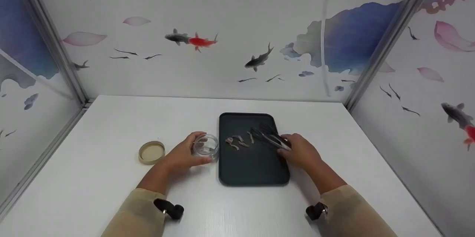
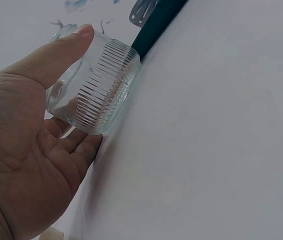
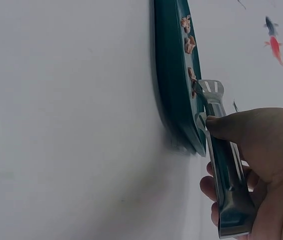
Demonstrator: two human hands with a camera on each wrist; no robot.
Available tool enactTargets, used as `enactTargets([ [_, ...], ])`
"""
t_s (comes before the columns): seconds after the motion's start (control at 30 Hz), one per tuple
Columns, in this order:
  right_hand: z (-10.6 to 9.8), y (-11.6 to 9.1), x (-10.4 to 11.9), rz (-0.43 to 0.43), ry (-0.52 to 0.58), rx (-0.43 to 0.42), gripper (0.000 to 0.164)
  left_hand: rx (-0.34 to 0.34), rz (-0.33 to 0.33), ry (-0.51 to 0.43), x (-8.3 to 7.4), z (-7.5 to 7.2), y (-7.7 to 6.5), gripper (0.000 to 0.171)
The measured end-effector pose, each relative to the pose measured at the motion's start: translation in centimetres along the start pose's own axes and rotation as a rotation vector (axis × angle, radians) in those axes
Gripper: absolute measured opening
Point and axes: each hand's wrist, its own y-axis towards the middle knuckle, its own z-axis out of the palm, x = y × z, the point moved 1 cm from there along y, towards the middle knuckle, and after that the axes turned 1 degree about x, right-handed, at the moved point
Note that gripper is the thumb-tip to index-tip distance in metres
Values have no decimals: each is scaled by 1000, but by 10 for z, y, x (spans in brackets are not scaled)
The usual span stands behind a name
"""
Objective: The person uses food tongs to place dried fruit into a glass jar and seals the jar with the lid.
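My left hand [image 1: 182,155] grips a ribbed clear glass jar [image 2: 101,87] round its side, thumb on one side and fingers on the other. The jar stands on the table just left of a dark green tray [image 1: 252,170]. Metal serving tongs [image 3: 225,170] are held in my right hand [image 1: 301,151], their slotted ends over the tray's right half. Several small dried brownish pieces [image 1: 237,141] lie on the tray, left of the tong ends. In the right wrist view one tong end is beside the nearest piece; whether it touches cannot be told.
A round beige lid [image 1: 151,152] lies on the white table [image 1: 222,211], left of my left hand. Printed white panels [image 1: 222,70] with fish and petals enclose the table at the back and both sides, joined by metal posts [image 1: 393,36].
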Motion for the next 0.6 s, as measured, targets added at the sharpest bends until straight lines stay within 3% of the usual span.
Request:
enactTargets([
  [0.27, 2, -3, 2, 8, 51, -33, 44, -4, 6, 4, 0, 0, 1, 97],
  [0.6, 0, -4, 5, -11, 52, -62, 40, -7, 16, -4, 1, 1, 0, 97],
])
